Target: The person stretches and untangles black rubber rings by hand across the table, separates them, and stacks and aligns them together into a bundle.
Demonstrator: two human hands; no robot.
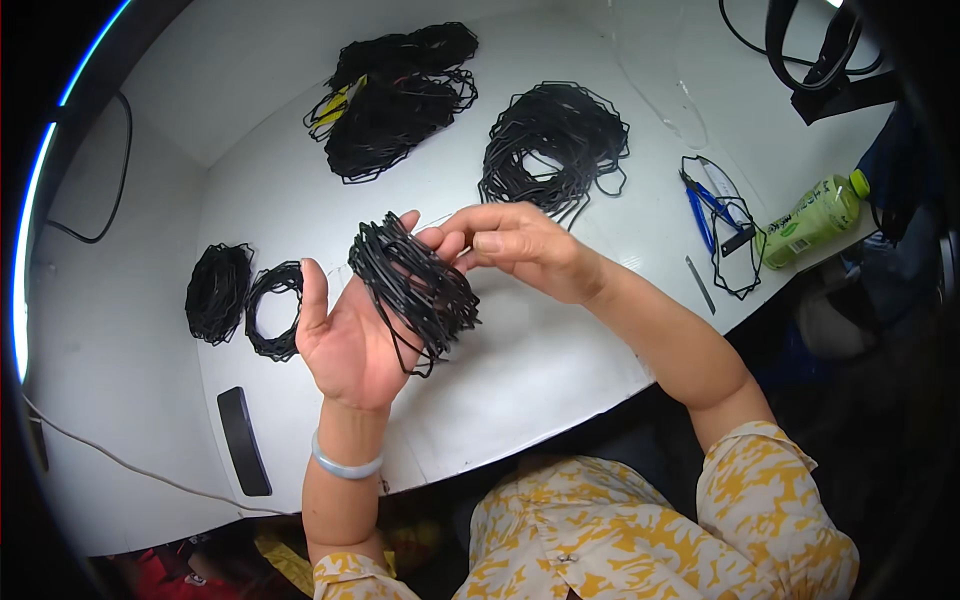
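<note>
My left hand [352,345] is turned palm up with its thumb out to the side. A thick bundle of thin black bent rings [415,285], like rubber gaskets, lies across its fingers, and one loop hangs below the rest. The bundle hides most of those fingers. My right hand [530,250] is at the bundle's upper right, its thumb and fingers pinched together beside the left fingertips. What the pinch holds, if anything, cannot be made out. Left of my left hand, a smaller coil of black rings [262,335] lies by a denser black bundle [219,293].
Toward the back of the white table [540,400] lie a large ring pile [570,135] and heaped bundles [395,120] with a yellow strip [338,105]. On the right are blue-handled pliers [700,215], a loose black ring [761,255] and a green bottle [815,220]. A black bar [244,442] lies front left.
</note>
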